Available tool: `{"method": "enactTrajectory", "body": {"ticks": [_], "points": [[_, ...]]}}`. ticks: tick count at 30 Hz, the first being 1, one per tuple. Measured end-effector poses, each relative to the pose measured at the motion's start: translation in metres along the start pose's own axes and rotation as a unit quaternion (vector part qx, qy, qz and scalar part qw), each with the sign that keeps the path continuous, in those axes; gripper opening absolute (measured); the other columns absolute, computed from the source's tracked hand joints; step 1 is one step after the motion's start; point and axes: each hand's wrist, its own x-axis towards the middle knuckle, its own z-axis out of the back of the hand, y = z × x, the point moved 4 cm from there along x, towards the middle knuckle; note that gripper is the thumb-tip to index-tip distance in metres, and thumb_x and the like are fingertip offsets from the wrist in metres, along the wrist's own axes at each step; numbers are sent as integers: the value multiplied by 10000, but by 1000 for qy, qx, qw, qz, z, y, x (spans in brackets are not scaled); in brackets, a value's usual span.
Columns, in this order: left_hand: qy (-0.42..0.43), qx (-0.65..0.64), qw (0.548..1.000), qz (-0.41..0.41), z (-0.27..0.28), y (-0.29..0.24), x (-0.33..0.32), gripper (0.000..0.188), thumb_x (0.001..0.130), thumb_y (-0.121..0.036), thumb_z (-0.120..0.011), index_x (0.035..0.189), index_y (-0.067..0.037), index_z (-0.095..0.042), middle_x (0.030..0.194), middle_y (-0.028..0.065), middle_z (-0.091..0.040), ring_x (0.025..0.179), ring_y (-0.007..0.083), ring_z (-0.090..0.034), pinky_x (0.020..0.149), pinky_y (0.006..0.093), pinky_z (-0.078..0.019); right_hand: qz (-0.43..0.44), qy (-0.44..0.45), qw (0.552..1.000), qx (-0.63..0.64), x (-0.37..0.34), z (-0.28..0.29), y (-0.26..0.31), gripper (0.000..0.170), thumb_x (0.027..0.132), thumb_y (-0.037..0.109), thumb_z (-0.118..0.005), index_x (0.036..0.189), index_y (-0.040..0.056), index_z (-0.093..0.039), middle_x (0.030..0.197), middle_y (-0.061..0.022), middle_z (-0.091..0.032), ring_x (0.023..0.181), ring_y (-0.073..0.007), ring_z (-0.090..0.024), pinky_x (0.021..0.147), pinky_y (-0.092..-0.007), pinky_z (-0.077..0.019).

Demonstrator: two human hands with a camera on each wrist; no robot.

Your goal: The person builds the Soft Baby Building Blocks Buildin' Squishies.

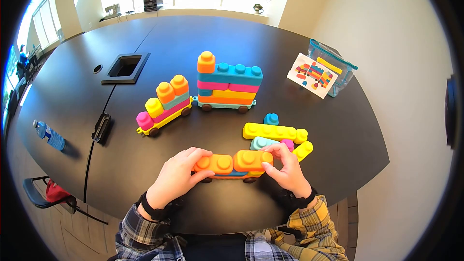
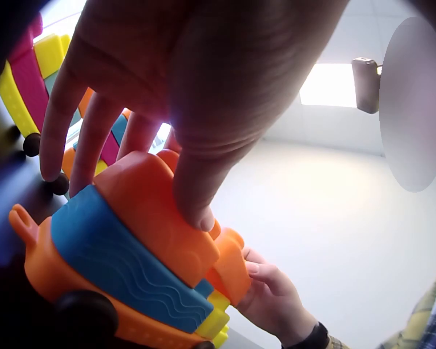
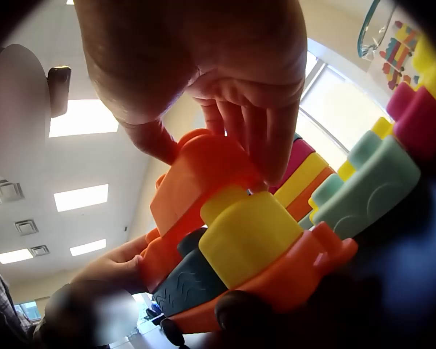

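Near the front edge of the table stands an orange wheeled base (image 2: 43, 273) bearing a blue block (image 2: 123, 251) and a yellow block (image 3: 251, 240). On the blue block sits a left orange block (image 1: 214, 165), which my left hand (image 1: 175, 173) grips with thumb in front and fingers behind. My right hand (image 1: 291, 171) pinches a right orange block (image 1: 251, 160) at its right end. In the right wrist view that block slants, raised partly over the yellow block's stud. A yellow train car (image 1: 166, 120) and a taller teal-based car (image 1: 224, 106) stand hitched together beyond my hands.
Loose blocks lie by my right hand: a long yellow block (image 1: 270, 131), a blue block (image 1: 271, 119), a pale teal block (image 1: 262, 143) and others. A picture card (image 1: 311, 76) leans on a clear bag (image 1: 344, 79). A water bottle (image 1: 49, 135) and black case (image 1: 102, 128) are at left.
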Motion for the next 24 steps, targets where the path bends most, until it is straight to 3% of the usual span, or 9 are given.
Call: {"method": "enactTrajectory", "body": {"ticks": [2, 6, 24], "points": [[-9, 1, 1000, -7, 1, -1, 0, 412, 896, -319, -822, 1195, -93, -651, 1071, 98, -692, 1019, 346, -685, 854, 436, -564, -9, 13, 1000, -24, 2, 2, 7, 351, 958, 85, -738, 1274, 14, -605, 1269, -112, -678, 1206, -229, -669, 1057, -376, -525], [4, -1, 1000, 15, 2, -2, 0, 441, 877, -236, -851, 1231, -58, -659, 1137, 127, -708, 1058, 364, -694, 913, 414, -565, 14, 47, 993, -104, 8, -2, 21, 390, 919, 113, -792, 1287, 22, -701, 1250, -118, -730, 1188, -259, -691, 1049, -374, -524], [-9, 10, 1000, 28, 2, -5, -4, 445, 887, -231, -839, 1250, -54, -652, 1132, 138, -705, 1044, 368, -701, 900, 405, -573, 46, 67, 979, -187, 10, -5, 25, 403, 930, 174, -801, 1299, 42, -708, 1235, -133, -744, 1192, -306, -686, 1038, -406, -520]]}}
